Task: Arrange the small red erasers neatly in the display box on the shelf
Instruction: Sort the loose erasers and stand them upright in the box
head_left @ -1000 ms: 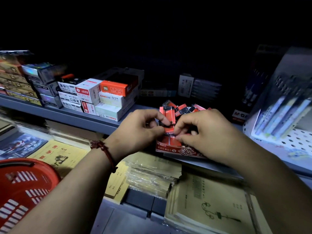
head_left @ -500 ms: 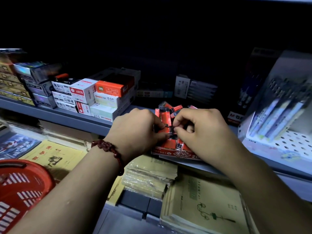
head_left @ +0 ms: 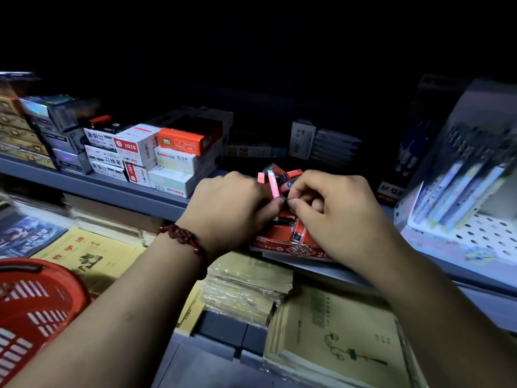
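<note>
Clearly it is partly done: above the display box [head_left: 291, 249] the left grip [head_left: 232, 208] curls round upright red erasers [head_left: 273, 186], and the right grip [head_left: 335, 217] pinches one beside them. A few lie flat at the box front; the jumbled ones at its back remain to sort, I judge.

The right hand [head_left: 338, 217] has lifted its fingertips off the lower rows of the display box [head_left: 282, 249] and closed in on the left hand [head_left: 232, 211] — thumbs nearly meeting at the foot of the upright eraser [head_left: 273, 186], now lit pale pink.
</note>
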The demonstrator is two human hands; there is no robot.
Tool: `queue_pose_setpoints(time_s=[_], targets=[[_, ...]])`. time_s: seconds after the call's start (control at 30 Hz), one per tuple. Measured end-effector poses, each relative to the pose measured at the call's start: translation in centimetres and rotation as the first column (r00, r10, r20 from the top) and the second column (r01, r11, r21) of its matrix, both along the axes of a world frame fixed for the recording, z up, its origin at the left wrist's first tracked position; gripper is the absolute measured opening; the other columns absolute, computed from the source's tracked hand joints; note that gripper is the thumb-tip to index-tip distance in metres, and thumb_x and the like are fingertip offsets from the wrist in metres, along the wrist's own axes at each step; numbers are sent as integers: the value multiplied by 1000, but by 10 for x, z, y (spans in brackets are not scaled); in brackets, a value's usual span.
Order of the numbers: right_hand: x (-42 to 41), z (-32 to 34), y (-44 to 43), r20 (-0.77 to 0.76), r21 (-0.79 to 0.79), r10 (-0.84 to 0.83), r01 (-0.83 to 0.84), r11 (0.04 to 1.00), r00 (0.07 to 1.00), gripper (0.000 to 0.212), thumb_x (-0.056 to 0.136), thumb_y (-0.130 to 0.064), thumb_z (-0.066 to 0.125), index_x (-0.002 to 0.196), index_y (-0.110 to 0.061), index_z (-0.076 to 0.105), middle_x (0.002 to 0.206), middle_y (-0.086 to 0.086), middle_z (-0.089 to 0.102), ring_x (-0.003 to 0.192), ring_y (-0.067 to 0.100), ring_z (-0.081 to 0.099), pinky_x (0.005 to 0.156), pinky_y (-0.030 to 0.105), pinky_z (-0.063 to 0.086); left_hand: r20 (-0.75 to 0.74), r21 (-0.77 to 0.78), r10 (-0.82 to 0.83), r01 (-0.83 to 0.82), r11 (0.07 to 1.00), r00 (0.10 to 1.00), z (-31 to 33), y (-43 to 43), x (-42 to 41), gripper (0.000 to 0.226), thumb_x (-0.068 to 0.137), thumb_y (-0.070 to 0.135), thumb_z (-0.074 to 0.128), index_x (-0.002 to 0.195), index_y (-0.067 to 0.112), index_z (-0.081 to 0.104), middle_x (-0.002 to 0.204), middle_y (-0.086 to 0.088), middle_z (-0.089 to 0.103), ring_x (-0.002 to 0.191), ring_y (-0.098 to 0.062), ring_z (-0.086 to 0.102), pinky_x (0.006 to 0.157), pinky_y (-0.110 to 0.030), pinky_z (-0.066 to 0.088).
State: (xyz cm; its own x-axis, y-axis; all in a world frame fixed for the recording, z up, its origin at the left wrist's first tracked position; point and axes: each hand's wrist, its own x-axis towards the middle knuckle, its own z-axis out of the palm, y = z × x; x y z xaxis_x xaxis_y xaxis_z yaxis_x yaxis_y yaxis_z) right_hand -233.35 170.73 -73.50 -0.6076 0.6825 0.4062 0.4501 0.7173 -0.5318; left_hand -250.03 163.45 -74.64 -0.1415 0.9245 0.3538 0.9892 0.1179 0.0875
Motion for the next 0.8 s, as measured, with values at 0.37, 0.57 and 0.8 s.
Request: queue_pose_setpoints(time_s=[0.37,0.57,0.8], targets=[[2,1,-1,-26,-22,16,-17,1000,1000,14,87,-10,71,80,-22,71,57,-14,55,58,1,55,55,11,42,937,69,-92,81,994,336,-10,-3,-8,19,98,4,60,99,-6,76,84,-19,76,69,-9,67,65,-20,54],[2,-1,-2,-40,-34,4,-5,999,999,7,89,-18,72,88,-25,69,65,-10,63,58,5,58,57,26,54,997,66,-72,136,989,42,-5,-9,-13,24,98,15,62,103,-5,74,83,-14,76,71,-20,71,59,-23,55],[-1,-2,-7,-106,-72,-5,-3,997,994,21,88,-38,72,103,-34,58,78,-15,71,63,5,61,60,36,57,996,81,-89,234,969,26,-4,-15,-18,28,97,14,61,114,-4,73,103,-21,77,86,-23,76,67,-22,57]])
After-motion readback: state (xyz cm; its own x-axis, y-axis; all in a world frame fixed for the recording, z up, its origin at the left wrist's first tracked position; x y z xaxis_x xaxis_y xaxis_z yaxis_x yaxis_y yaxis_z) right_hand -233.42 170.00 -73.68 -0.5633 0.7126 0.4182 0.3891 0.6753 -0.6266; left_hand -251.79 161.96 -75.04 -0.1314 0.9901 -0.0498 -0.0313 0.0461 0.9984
